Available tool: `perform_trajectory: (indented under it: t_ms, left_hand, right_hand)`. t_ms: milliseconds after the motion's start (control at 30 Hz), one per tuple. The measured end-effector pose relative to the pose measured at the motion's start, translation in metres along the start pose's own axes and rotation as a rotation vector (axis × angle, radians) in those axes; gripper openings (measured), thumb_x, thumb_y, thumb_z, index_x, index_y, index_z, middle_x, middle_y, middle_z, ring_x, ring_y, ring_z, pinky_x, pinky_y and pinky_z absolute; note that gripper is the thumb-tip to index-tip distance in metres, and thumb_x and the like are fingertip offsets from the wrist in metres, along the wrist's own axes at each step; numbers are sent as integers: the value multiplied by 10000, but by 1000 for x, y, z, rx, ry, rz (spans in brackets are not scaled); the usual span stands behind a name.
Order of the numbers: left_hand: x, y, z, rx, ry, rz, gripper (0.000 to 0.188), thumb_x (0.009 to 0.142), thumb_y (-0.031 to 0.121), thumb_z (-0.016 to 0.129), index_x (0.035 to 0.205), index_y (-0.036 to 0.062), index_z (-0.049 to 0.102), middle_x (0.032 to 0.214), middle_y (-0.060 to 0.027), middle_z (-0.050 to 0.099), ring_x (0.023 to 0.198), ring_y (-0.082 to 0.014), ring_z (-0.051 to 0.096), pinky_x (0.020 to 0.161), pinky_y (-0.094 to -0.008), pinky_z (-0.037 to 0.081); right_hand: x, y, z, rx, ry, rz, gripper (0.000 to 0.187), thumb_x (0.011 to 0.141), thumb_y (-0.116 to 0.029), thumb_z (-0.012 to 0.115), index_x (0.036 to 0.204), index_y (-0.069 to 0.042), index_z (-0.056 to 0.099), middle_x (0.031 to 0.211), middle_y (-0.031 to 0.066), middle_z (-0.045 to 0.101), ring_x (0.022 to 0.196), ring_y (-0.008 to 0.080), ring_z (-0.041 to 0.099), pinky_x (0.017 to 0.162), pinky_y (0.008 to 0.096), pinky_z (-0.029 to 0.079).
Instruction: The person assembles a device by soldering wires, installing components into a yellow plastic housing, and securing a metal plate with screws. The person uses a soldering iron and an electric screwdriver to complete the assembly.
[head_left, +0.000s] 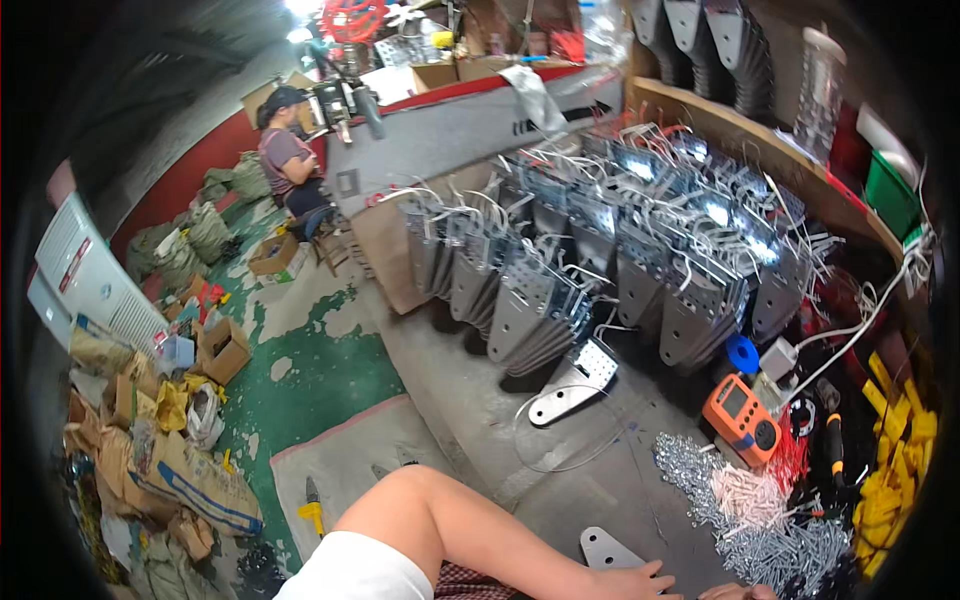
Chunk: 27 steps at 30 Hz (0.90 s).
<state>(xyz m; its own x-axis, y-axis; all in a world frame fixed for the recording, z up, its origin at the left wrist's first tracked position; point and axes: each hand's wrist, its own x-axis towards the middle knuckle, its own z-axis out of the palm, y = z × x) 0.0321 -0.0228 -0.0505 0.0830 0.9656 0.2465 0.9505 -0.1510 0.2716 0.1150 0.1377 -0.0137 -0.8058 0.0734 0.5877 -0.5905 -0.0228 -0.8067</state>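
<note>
left hand (628, 582) on flat metal plate (604, 548) beside screw pile (760, 520)

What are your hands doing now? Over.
Left hand flat by grey metal plate. Right hand barely in view, grip unclear. Screw pile close by.

The bottom edge cuts off both hands: only the left hand's (632, 582) knuckles and a sliver of the right hand (738, 592) show. The grey metal plate (605, 549) is partly covered.
</note>
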Motion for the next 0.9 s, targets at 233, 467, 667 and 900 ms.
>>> perform_trajectory:
  t_ms: [233,467,667,900]
  left_hand:
    - [1,1,0,40,-53,-47,482,873,219,377,1333,344,445,1247,-72,462,1000,-280,460,821,-478,379]
    - [-15,4,-4,28,140,-95,607,778,290,586,1361,257,418,1302,-91,458,1100,-299,470,882,-542,372]
    - [-114,-25,-91,-183,521,-911,679,687,245,710,1279,30,455,1353,-219,413,1266,-367,389,1048,-436,320]
    - [-183,9,-202,43,1510,-849,379,838,105,583,1198,19,499,1081,-97,591,979,-179,570,879,-320,441]
  right_hand:
    - [11,-26,27,-327,379,49,639,854,-292,663,1298,9,315,758,122,574,692,227,544,703,391,478]
    - [29,-69,42,-525,640,-51,601,890,-587,476,922,12,505,804,115,491,752,245,482,710,358,419]
    - [12,-68,14,-766,633,-108,530,930,-509,465,852,13,522,774,105,506,729,236,490,711,371,431]
    - [-6,-74,6,-703,608,-117,497,935,-469,485,898,25,524,796,122,531,752,255,508,727,381,444]
